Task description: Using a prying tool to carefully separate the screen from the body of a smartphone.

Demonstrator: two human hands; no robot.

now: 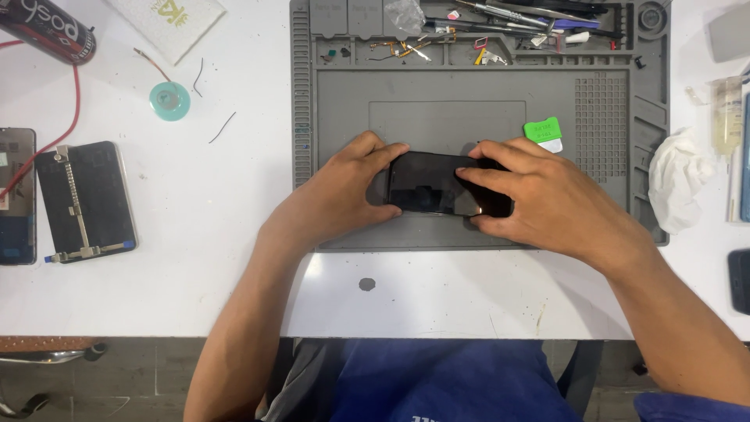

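A black smartphone [428, 184] lies flat, screen up, on a grey silicone repair mat [469, 94]. My left hand [344, 191] grips the phone's left end, thumb on its top edge. My right hand [539, 199] covers the phone's right end, fingers pressing across the glass. Both hands hold the phone against the mat. The phone's right edge is hidden under my fingers.
A green pick [543, 130] lies on the mat. The mat's top trays hold tweezers, tools and small parts [500, 23]. At left lie a clamped phone [84, 202], another phone [16, 195], a teal disc [169, 101] and a dark can [48, 30]. A white cloth [678, 180] sits right.
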